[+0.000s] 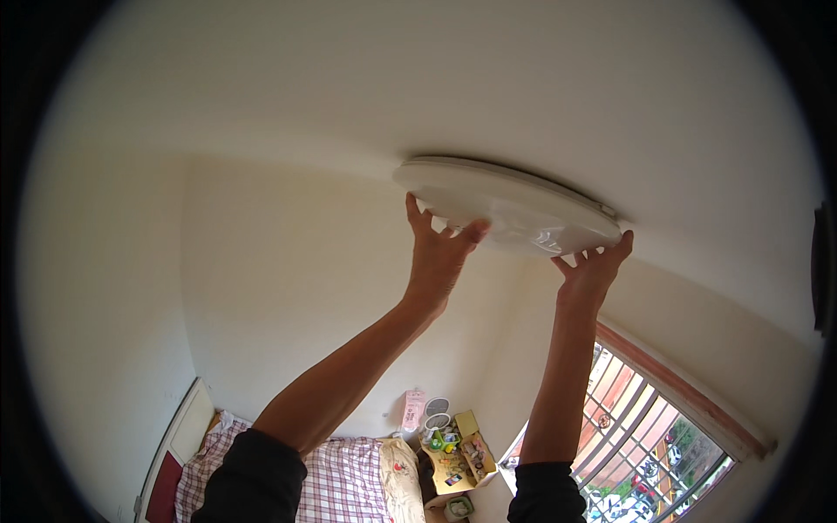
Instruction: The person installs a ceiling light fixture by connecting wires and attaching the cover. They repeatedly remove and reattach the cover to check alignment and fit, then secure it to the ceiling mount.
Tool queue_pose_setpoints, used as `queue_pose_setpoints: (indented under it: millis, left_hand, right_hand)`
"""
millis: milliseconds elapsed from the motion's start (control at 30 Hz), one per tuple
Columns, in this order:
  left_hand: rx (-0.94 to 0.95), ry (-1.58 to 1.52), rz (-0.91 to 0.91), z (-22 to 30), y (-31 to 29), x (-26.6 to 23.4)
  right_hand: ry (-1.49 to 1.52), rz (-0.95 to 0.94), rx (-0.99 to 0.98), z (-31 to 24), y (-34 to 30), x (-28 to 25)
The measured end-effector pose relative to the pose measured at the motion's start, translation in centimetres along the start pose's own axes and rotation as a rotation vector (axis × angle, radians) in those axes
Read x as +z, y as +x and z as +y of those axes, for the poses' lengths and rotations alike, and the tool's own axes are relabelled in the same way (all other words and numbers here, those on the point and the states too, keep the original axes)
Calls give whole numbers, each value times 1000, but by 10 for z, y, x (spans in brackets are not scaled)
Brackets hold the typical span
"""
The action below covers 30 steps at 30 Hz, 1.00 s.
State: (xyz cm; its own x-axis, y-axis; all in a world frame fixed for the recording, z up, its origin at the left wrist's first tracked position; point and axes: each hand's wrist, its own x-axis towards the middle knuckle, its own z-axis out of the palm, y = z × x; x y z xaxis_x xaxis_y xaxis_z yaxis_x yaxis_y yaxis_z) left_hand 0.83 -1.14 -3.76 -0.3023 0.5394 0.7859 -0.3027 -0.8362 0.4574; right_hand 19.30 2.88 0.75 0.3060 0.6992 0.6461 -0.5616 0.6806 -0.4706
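A round white ceiling lamp (514, 202) sits up against the ceiling, its glossy cover facing down. Both my arms reach up to it. Spread fingers of my left hand (438, 253) press on the underside of the cover at its left part, thumb toward the middle. At the right edge, my right hand (593, 266) supports the cover from below with its fingertips at the rim. A thin, darker gap shows between the lamp's upper rim and the ceiling. Neither hand wraps round the lamp; the palms stay apart from it.
Far below stands a bed with a checked sheet (344, 475) and a pale headboard (190, 423). Beside it is a small wooden desk (458, 475) crowded with items, with a white fan (436, 414) behind. A barred window (641, 427) lies at the lower right, a bin (458, 507) below the desk.
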Motion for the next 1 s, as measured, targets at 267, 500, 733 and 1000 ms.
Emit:
queue_pose_setpoints:
  millis: [267,500,733,1000]
  left_hand:
    - [-7,-14,-19,-3,4,-7]
    - [-28,-115,-59,-9,17,-23]
    - [-50,-127,-34,-9,16,-21]
    - [-56,-122,-32,-1,17,-22]
  right_hand:
    - [146,-3,145,0,29,-10]
    - [383,-305,216,8,55,-19]
    - [218,-100,226,1,40,-29]
    - [176,10,83,1,22,-8]
